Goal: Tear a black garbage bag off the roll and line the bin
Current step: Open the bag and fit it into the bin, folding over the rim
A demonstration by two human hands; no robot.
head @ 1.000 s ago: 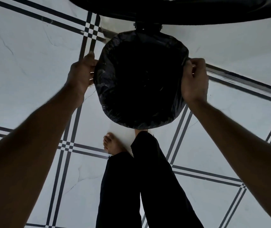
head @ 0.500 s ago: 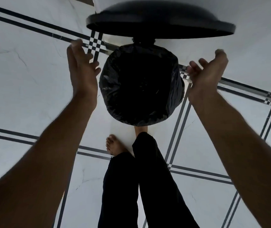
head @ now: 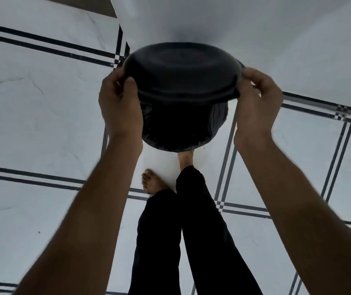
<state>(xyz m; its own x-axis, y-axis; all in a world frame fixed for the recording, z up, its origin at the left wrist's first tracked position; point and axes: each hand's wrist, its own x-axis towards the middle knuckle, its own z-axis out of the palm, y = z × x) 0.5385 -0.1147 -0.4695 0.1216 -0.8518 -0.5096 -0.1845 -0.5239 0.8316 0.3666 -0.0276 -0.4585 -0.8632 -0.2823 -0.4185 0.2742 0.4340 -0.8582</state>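
Tiled floor [head: 32,107], pale with dark double lines, is filling most of the view; a white wall [head: 213,20] is rising at the far side. The person is standing over the bin [head: 219,111], bare feet just near of it, the right foot [head: 186,159] touching or nearly touching its base.

The bin is sitting centre-far, against the wall, with the black garbage bag [head: 170,133] folded over its rim and hanging down the outside. The liner is looking fully seated.

What is changing: a second ago both hands were at the rim on the bag; half a second ago they were opening and rising toward the raised lid. Now the lid [head: 181,69] is coming down, tilted, covering the far part of the opening.

Left hand [head: 120,105] is gripping the lid's left edge, fingers curled over it. Right hand [head: 257,101] is gripping the right edge, fingers likewise curled round the rim.

Judgement: lining is done; only closing the lid remains.
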